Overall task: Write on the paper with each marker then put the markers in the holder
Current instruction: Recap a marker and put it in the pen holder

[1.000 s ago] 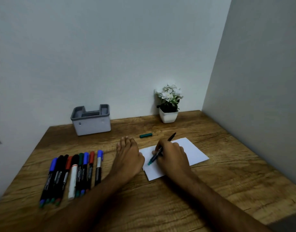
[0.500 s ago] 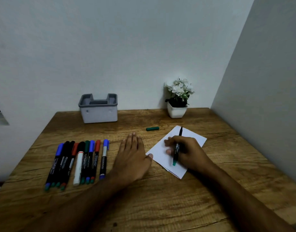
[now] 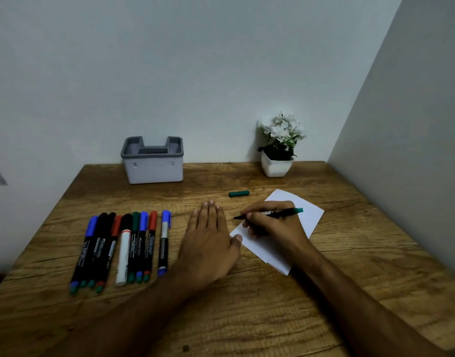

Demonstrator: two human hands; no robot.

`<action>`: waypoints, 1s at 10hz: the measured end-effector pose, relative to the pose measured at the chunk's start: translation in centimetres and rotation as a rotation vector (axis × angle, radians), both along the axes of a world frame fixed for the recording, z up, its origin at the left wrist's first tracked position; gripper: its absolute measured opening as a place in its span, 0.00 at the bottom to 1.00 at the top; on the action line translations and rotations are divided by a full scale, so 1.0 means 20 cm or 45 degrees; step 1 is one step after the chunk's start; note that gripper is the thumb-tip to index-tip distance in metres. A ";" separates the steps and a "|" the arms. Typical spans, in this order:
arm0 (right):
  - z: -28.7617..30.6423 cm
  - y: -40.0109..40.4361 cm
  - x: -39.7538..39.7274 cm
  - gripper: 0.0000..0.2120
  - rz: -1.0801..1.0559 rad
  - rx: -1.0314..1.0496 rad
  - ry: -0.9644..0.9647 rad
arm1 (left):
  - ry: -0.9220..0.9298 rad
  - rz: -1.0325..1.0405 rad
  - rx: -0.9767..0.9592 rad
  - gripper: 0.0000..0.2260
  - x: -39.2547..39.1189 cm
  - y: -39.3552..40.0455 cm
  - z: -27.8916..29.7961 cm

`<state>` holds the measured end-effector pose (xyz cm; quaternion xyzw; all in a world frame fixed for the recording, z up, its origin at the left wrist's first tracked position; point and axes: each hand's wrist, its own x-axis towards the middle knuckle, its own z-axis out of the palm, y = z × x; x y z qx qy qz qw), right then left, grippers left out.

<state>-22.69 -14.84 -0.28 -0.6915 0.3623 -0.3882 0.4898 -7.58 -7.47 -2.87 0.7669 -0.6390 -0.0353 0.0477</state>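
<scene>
Early in the task, by my read — the right hand [image 3: 275,228] pinches an uncapped green marker [image 3: 269,213] above the white paper [image 3: 307,217], its green cap [image 3: 238,193] lying on the desk [image 3: 350,279] just beyond. The left hand [image 3: 208,243] lies flat, fingers straight, thumb at the paper's edge; no marks visible on the sheet, tho it's too dim to be sure. The gray holder [image 3: 153,161] looks empty & approx. nine capped markers [image 3: 123,248] wait in a row at left — so nearly all is left to do.
</scene>
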 end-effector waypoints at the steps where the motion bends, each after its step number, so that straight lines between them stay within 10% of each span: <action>1: 0.00 -0.01 -0.01 0.09 -0.005 -0.104 0.118 | 0.002 -0.002 -0.012 0.34 0.00 0.00 0.00; 10: -0.01 0.03 0.03 0.07 -0.035 -0.331 0.334 | -0.005 -0.011 0.004 0.34 0.00 0.00 0.00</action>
